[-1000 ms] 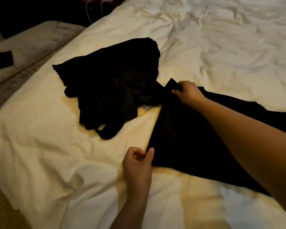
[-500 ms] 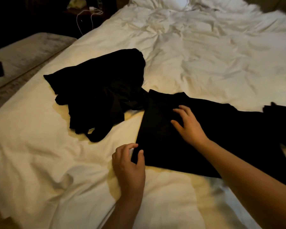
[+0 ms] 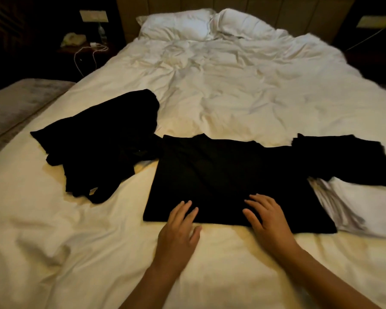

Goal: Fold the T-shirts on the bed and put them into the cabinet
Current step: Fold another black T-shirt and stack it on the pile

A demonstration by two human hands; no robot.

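Pressing flat, the left hand point(image 3: 178, 228) and right hand point(image 3: 266, 217), fingers spread, smooth the black T-shirt point(image 3: 227, 181) near the bed's point(image 3: 232, 90) foot edge for folding

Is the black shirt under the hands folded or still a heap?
Partly folded: the black T-shirt lies flat with a straight left edge, one sleeve still spread right.

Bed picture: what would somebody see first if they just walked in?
Probably the flat black T-shirt spread in the middle of the white bed, with the left hand and right hand lying open on its near edge. Next, the crumpled black pile to its left. Two white pillows sit at the far end.
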